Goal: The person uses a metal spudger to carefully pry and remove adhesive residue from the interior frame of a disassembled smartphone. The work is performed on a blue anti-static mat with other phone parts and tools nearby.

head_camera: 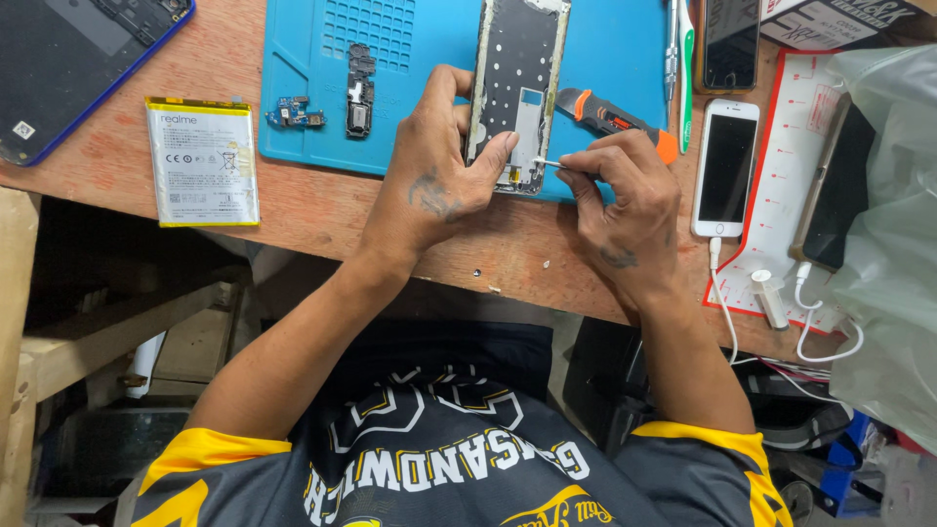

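Note:
An opened phone frame (515,78), its back off and insides bare, lies on a blue work mat (322,59). My left hand (434,171) grips the frame's lower left edge, thumb pressed on its inner side. My right hand (625,200) pinches a thin metal tool (549,163) whose tip touches the frame's bottom end. An orange-and-black handled tool (610,119) lies on the mat just above my right hand.
A flat phone battery (202,161) lies on the wooden table (322,210) to the left. Small circuit parts (359,90) sit on the mat. A white phone (726,166) with cable, a dark phone (730,44), a blue-edged phone back (68,68) and a plastic bag (893,224) surround the area.

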